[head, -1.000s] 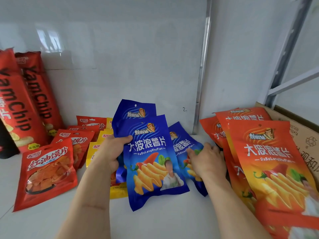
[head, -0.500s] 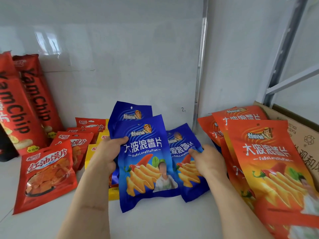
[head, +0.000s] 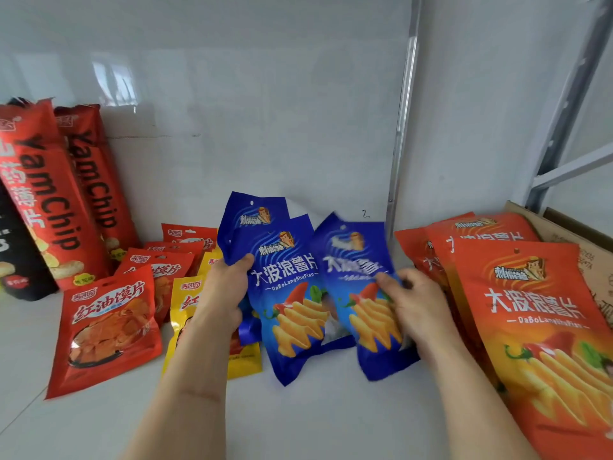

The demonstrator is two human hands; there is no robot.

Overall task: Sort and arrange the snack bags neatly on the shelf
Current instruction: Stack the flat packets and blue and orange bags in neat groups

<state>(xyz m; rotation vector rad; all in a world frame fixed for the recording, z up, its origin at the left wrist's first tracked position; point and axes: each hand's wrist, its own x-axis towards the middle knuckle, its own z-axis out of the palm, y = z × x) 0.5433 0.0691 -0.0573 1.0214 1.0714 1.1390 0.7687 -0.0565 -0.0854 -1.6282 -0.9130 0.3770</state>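
My left hand (head: 222,293) grips the left edge of two stacked blue chip bags (head: 288,293), thumb on the front one. The bags stand tilted on the white shelf (head: 315,419). My right hand (head: 414,303) pinches the right side of a third blue chip bag (head: 361,287), which is lifted upright beside the stack and looks blurred. Orange chip bags (head: 530,310) of the same brand lean in a row at the right. Small red snack bags (head: 109,323) and yellow snack bags (head: 189,293) lie at the left, partly behind my left forearm.
Tall red YamChip bags (head: 49,194) stand against the back wall at far left, beside a black bag (head: 20,260). A cardboard box (head: 570,237) sits behind the orange bags. A metal shelf upright (head: 403,127) runs up the back.
My right hand has lifted the third blue bag from its low slant up to nearly upright beside the stack. My left hand still holds the two blue bags in about the same place.
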